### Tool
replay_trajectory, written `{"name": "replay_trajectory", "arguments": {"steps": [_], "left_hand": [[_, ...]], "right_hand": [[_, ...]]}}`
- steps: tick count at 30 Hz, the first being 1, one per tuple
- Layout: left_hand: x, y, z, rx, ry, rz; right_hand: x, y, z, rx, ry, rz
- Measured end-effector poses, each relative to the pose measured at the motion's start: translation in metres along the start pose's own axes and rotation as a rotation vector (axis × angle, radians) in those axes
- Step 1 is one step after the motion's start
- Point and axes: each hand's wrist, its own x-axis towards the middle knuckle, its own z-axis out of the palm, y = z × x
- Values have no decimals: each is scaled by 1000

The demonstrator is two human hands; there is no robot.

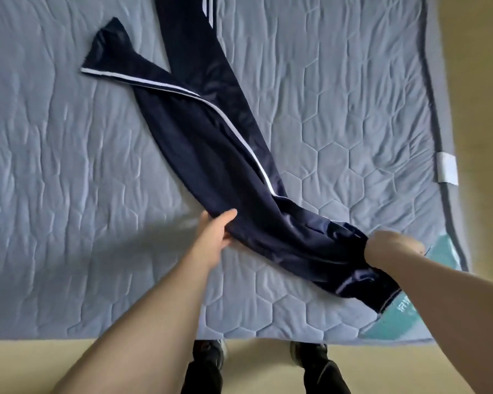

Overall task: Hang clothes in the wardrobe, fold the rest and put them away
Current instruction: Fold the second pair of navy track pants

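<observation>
While both hands grip the dark navy white-striped track trousers (211, 143) on the grey-blue quilted bed (339, 109) | left hand (215, 227), right hand (390, 247) | step: folding | next: align 2 legs.

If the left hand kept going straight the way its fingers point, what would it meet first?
The left hand already holds the navy track pants at their edge. Going on up and to the right, it would push further into that fabric, then probably reach the quilted mattress cover beyond.
</observation>
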Motion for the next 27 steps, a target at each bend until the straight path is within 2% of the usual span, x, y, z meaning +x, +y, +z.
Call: {"name": "replay_trajectory", "arguments": {"steps": [2, 4, 6, 9, 11, 13, 16, 18, 20, 22, 23, 25, 27], "left_hand": [[20, 28, 11, -106, 52, 117], [40, 46, 20, -148, 89, 107], [51, 50, 29, -109, 111, 14], [41, 44, 47, -47, 45, -34], [31, 39, 48, -26, 13, -57], [25, 35, 34, -7, 0, -74], [21, 22, 9, 112, 134, -97], [5, 4, 3, 156, 196, -91], [-18, -20, 1, 248, 67, -252], [-46, -29, 3, 402, -130, -460], [-50, -27, 4, 489, -150, -497], [-42, -12, 0, 583, 17, -403], [-20, 20, -13, 570, 265, -182]], "right_hand": [[10, 1, -11, 14, 185, 55], [18, -3, -6, 58, 303, 9], [19, -15, 2, 172, 377, -109], [16, -42, -3, 400, 472, -386], [13, -68, -13, 464, 411, -550], [10, -89, -26, 397, 232, -611], [9, -98, -38, 233, -3, -580], [9, -86, -38, 83, -18, -531], [5, -67, -37, -66, 6, -472], [4, -47, -32, -71, 24, -342], [6, -38, -30, -61, 32, -271], [5, -31, -29, -88, 29, -173], [1, -40, -37, -82, 101, -160]]}}
